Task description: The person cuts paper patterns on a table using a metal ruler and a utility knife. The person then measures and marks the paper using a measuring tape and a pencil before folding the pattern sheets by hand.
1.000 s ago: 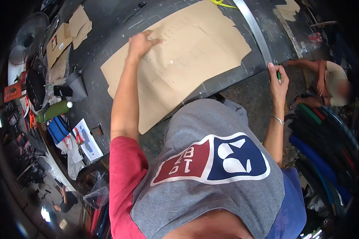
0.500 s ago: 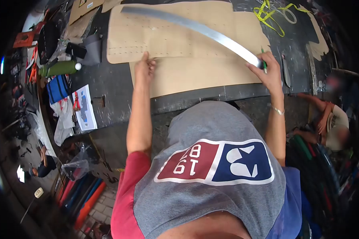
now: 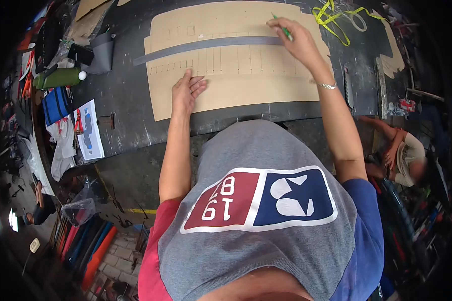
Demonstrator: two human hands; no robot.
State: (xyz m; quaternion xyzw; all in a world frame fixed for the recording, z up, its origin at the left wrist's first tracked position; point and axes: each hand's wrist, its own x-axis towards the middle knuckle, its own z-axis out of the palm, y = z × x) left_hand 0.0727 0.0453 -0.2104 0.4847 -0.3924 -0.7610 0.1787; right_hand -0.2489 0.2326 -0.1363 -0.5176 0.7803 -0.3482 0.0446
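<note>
A brown pattern sheet (image 3: 266, 17) marked with pencil lines and dots lies over a second brown sheet (image 3: 246, 93), both on the dark table. Across the marked sheet lies a long metal ruler (image 3: 211, 47), its right end near my right wrist. My right hand (image 3: 300, 44) grips a green pencil (image 3: 287, 33) above the upper right of the marked sheet, apart from the ruler. Near the lower left of the marked sheet, my left hand (image 3: 188, 91) rests with its fingers apart, the index fingertip by a row of dots. It holds nothing.
Yellow measuring tape (image 3: 331, 22) lies at the upper right. On the left are a green roll (image 3: 60, 79), a blue pouch (image 3: 57, 105) and a printed sheet (image 3: 96, 135). A person (image 3: 407, 155) sits beyond the table's right side.
The ruler has left my right hand and now lies across the marked sheet. My right hand moved up and left with the pencil. My left hand's fingers have opened off the sheet's edge.
</note>
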